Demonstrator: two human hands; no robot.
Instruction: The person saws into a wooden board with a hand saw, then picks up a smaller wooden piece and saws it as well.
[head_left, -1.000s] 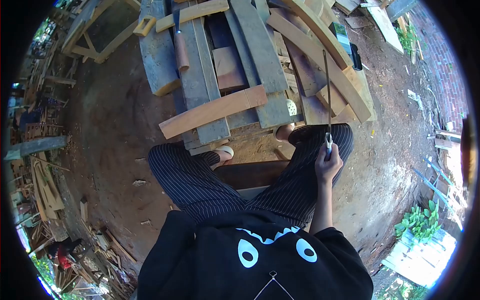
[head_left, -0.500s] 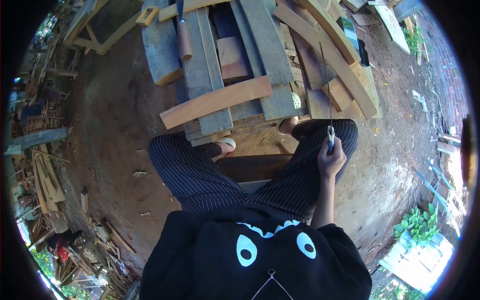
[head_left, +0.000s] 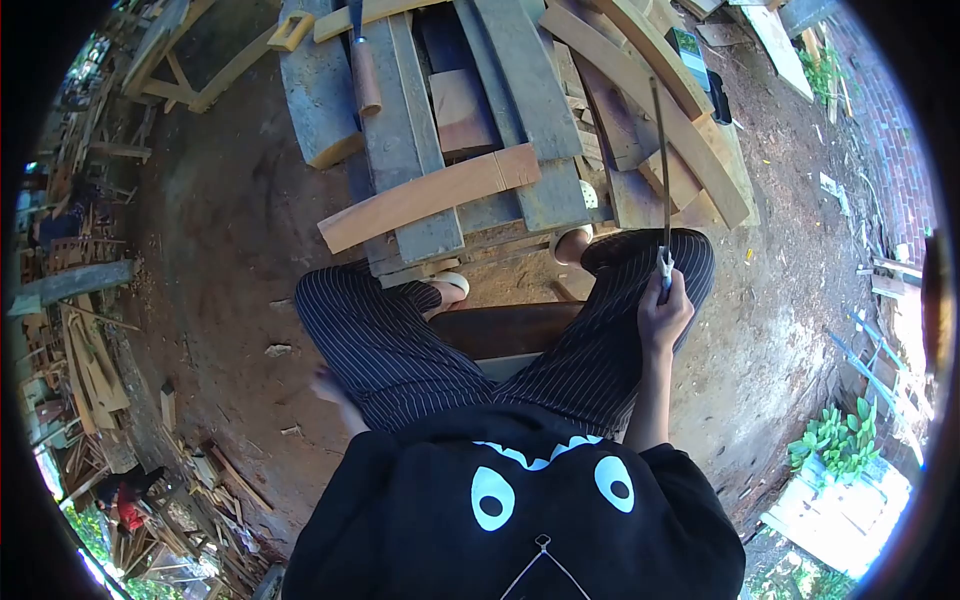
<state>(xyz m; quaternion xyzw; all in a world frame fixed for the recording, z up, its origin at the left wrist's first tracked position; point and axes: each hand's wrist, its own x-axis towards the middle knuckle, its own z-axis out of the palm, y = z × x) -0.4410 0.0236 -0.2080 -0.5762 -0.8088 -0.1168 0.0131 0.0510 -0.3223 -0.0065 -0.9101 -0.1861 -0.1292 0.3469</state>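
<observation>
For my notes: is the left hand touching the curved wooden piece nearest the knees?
Apart. The head view shows ground and the left knee between the left hand and the wooden piece.

Green leafy plant (head_left: 838,436), reddish bricks (head_left: 885,115)

Over the grey-plank bench (head_left: 425,228), the curved light-brown wooden piece (head_left: 430,198) blocks the near edge, and the wooden-handled chisel (head_left: 366,75) stands farther back. Bare brown ground (head_left: 215,250) leaves an open way along the bench's left side.
</observation>
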